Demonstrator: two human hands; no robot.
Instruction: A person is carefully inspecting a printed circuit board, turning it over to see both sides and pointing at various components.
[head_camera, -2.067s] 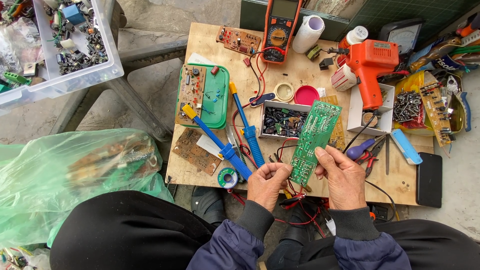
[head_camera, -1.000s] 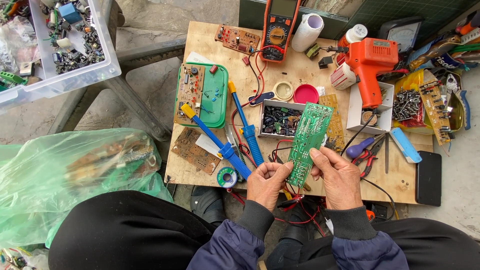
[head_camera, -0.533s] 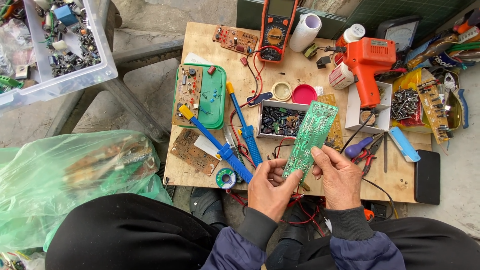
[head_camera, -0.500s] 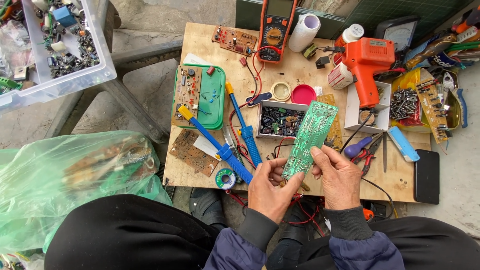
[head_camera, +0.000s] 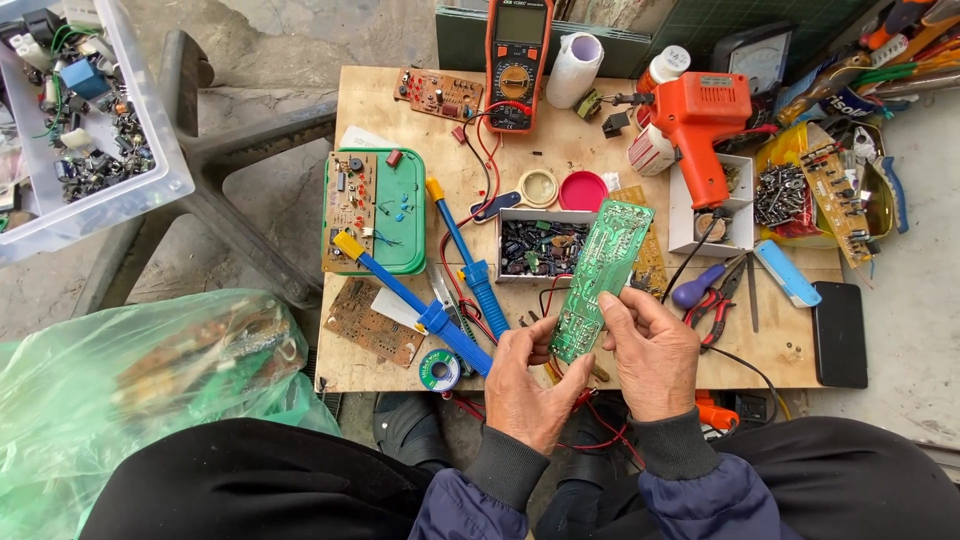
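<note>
Change: green circuit board (head_camera: 598, 275) has tilted further right since earlier.
Head view, board: raised over the desk (head_camera: 400, 375), just in front of the white parts box (head_camera: 540, 247).
Left hand (head_camera: 530, 380): fingers pinch its lower end.
Right hand (head_camera: 652, 350): fingers apparently clasp its right edge.

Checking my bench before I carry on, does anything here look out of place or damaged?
Nothing looks damaged or spilled. The wooden table is crowded, and both hands hold the green circuit board tilted above it.
</note>
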